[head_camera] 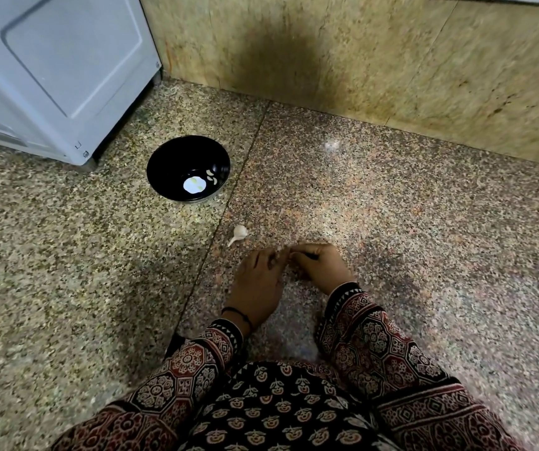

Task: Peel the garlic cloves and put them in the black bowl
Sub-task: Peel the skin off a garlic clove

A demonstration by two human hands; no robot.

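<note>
Fingers [263, 257] of the left hand [256, 281] and right hand [320, 268] curl tip to tip, seemingly pinching a half-hidden clove [289, 252] for peeling, while spare garlic [239, 232] and the black bowl [170, 157] wait at eleven o'clock, within reach.

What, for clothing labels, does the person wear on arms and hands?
The left sleeve and right sleeve: maroon, black and cream print, black-and-white triangle cuffs. A thin black thread rings the left wrist; left hand and right hand are bare.
</note>
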